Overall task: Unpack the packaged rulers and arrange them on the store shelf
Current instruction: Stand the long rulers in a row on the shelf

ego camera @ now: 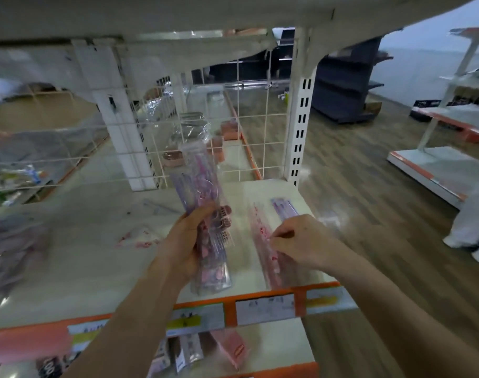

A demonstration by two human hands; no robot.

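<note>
The one camera sits on the person's head, looks forward and down, and is very close to the white shelf (pixel 91 257), which fills the low half of its wide view.

Free shelf top (pixel 91 263) from 7 to 10 o'clock of ruler pack (pixel 197 186); wrapper scrap (pixel 140 238) at 9. Barred at 12 by wire grid (pixel 264 144) and white post (pixel 298 126), capped by upper shelf (pixel 178 12). Laid rulers (pixel 263 241) at 3; aisle floor (pixel 369 214) open beyond.
</note>
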